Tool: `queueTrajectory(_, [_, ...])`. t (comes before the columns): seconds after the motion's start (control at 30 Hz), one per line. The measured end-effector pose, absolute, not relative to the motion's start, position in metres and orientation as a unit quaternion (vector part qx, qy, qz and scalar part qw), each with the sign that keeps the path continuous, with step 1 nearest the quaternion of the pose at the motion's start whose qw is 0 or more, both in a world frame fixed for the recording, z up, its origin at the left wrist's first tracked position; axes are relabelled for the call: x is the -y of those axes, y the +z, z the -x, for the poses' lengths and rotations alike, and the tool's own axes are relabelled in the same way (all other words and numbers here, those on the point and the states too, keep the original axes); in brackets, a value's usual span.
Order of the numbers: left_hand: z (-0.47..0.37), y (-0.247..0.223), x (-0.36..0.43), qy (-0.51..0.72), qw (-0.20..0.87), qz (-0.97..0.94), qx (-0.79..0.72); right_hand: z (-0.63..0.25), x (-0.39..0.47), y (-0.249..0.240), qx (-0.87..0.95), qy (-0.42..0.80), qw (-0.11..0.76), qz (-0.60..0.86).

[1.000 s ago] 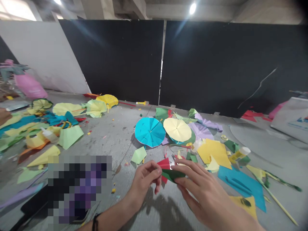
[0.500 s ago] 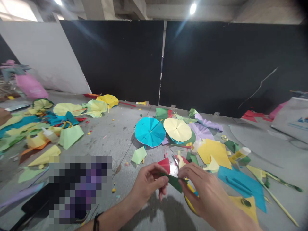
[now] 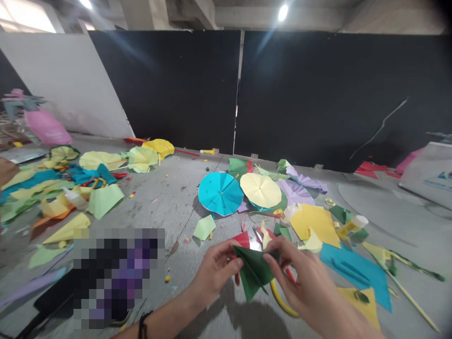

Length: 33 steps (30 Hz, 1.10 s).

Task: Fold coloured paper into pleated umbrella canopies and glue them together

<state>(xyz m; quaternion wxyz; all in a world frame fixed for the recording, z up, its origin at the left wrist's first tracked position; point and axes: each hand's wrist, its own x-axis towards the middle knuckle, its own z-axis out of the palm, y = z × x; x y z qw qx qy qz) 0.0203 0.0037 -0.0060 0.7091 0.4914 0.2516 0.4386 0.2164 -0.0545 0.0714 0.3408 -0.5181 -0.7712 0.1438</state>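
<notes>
Both my hands hold a dark green piece of folded paper [image 3: 252,272] low in the middle of the head view. My left hand [image 3: 217,269] pinches its left edge between thumb and fingers. On the other edge, my right hand [image 3: 298,273] grips it with thumb and forefinger. Creases run down the paper and its lower part fans out in points. Partly hidden beneath my right hand lie scissors with yellow handles [image 3: 282,301]. Behind the green paper is a piece of red paper [image 3: 242,239].
Beyond my hands lie a blue paper disc [image 3: 221,193] and a cream paper disc [image 3: 260,190]. A glue stick [image 3: 352,227], yellow paper [image 3: 314,223] and blue paper [image 3: 356,273] are at right. Paper scraps and a light green piece [image 3: 105,200] lie left. Another person's hand [image 3: 6,172] shows at the edge.
The green paper has opened from a narrow folded strip into a wider, pointed shape facing me. My right hand has shifted its grip slightly; my left hand is almost in the same place.
</notes>
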Motion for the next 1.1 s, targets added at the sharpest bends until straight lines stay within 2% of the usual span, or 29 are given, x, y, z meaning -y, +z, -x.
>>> queueTrajectory(0.2, [-0.017,-0.005,0.0,0.421,0.73,-0.487,-0.231,-0.224,0.049,0.067,0.753,0.141,0.332,0.551])
queueTrajectory(0.33, [-0.016,-0.005,0.001,0.423,0.732,-0.487,-0.219,-0.222,0.047,0.062,0.76,0.087,0.345,0.543])
queueTrajectory(0.47, [-0.016,-0.006,-0.002,0.425,0.734,-0.484,-0.216,-0.219,0.045,0.064,0.821,0.004,0.337,0.46])
queueTrajectory(0.63, [-0.016,-0.005,-0.004,0.432,0.731,-0.48,-0.221,-0.219,0.046,0.074,0.872,-0.019,0.295,0.39])
queueTrajectory(1.1, [-0.019,-0.002,-0.005,0.461,0.703,-0.47,-0.268,-0.218,0.051,0.064,0.842,-0.037,0.289,0.453])
